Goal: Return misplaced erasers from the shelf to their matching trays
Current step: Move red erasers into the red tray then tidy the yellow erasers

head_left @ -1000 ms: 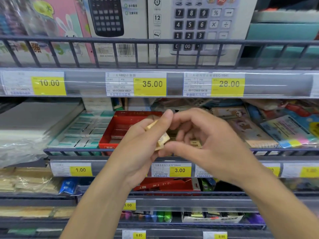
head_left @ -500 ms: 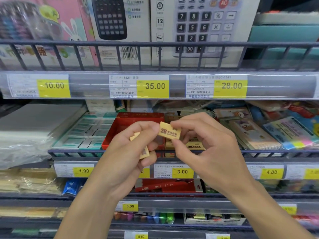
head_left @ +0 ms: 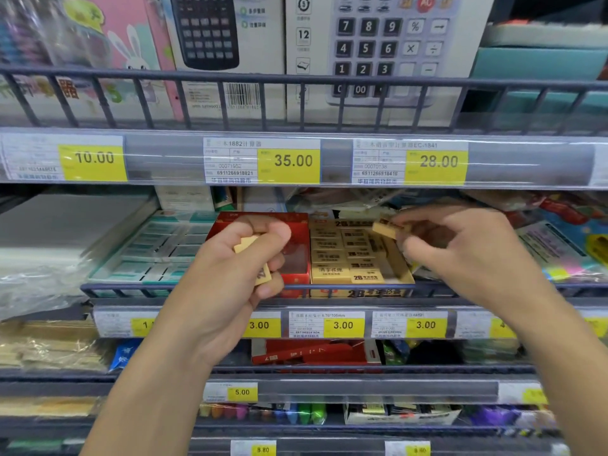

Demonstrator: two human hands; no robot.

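My right hand (head_left: pixel 460 248) pinches one tan 2B eraser (head_left: pixel 383 229) by its end, over the back right of the tan eraser tray (head_left: pixel 399 264), which holds several matching erasers (head_left: pixel 345 258). My left hand (head_left: pixel 237 268) grips tan erasers (head_left: pixel 253 258) in its curled fingers, in front of the red tray (head_left: pixel 296 241) that stands left of the tan one. The red tray's inside is mostly hidden by that hand.
A tray of teal-and-white erasers (head_left: pixel 158 248) lies left of the red tray. A dark wire rail (head_left: pixel 329 286) runs along the shelf front. Sticky notes and notebooks (head_left: pixel 566 251) crowd the right. Calculator boxes (head_left: pixel 378 51) stand on the shelf above; price tags (head_left: pixel 289 162) line the edges.
My right hand took one eraser from the left hand and carried it right and back, over the tan tray. My left hand stayed by the red tray, still holding erasers.
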